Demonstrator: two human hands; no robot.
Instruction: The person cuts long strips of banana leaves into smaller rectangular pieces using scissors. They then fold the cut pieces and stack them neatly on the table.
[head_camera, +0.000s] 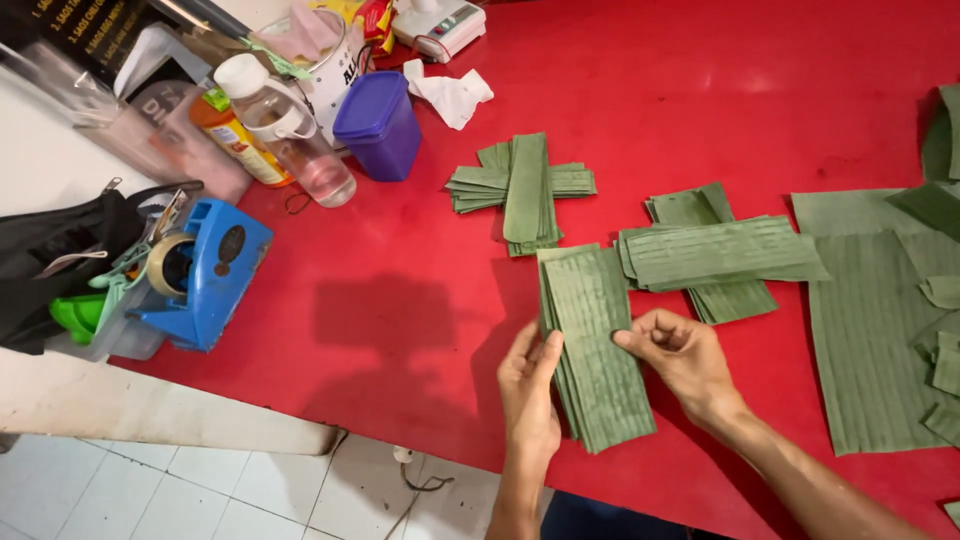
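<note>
On the red worktop (420, 300) in front of you, your left hand (528, 385) and right hand (680, 352) pinch the edges of a stack of green leaf strips (595, 345), fingers clamped. Loose grip could fan the stack out of line.

There is one camera, worn on the person's head. It looks down and forward, from close above, at the red table (400, 300). The left hand (528, 385) and right hand (685, 355) sit low in the middle. White floor tiles (200, 490) show below-left of the hands.
</note>
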